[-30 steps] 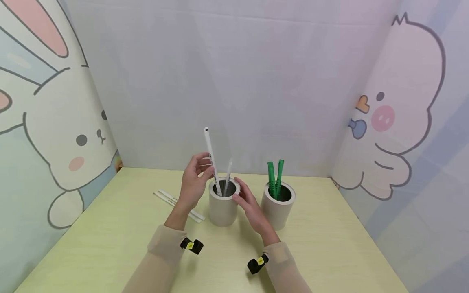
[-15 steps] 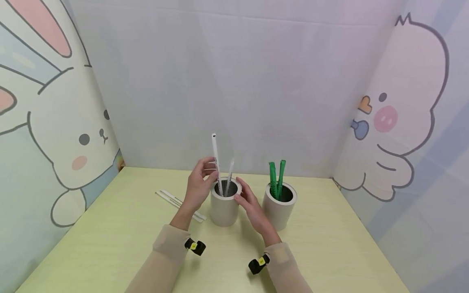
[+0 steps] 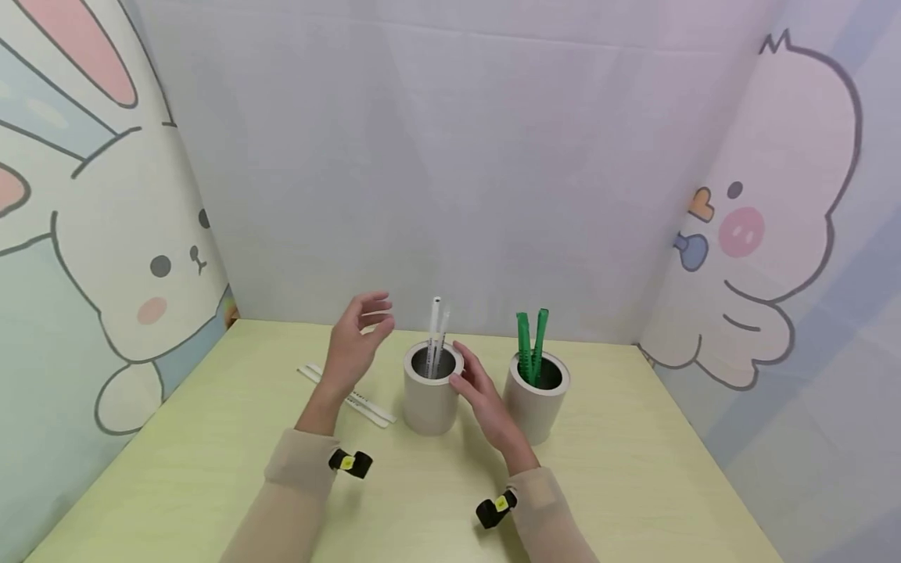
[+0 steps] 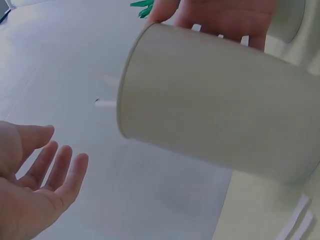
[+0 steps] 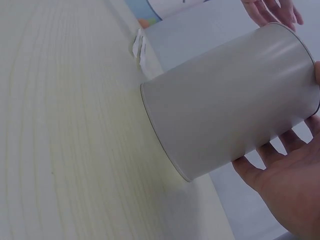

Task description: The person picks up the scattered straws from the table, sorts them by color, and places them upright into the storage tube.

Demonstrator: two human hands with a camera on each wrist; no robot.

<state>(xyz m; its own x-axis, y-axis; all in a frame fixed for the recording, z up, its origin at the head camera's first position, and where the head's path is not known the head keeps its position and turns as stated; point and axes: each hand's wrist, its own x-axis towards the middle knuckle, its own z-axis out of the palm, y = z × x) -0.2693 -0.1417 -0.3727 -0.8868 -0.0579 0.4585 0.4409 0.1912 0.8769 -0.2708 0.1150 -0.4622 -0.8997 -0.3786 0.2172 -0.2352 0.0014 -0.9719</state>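
My left hand [image 3: 352, 344] is raised left of a pale grey cylindrical holder [image 3: 429, 407], with nothing between its loosely bent fingers. Two slim white printed sticks [image 3: 433, 328], which look like wrapped straws, stand upright inside this holder; their lower ends are hidden. My right hand [image 3: 489, 403] holds the holder's right side, thumb near the rim and fingers along the wall, as the right wrist view of the hand [image 5: 295, 185] shows. In the left wrist view, a white stick's tip [image 4: 106, 103] pokes past the rim, apart from the left hand [image 4: 40, 180].
A second matching holder [image 3: 535, 410] stands to the right with two green wrapped sticks [image 3: 531, 348] in it. Two more white sticks [image 3: 369, 408] lie on the pale wooden table [image 3: 619, 469], partly behind my left forearm. A grey-white cloth wall [image 3: 450, 156] rises behind.
The taller white stick has sunk down into the left holder and my left hand has let go of it, moving away to the left. My right hand stays on the holder.
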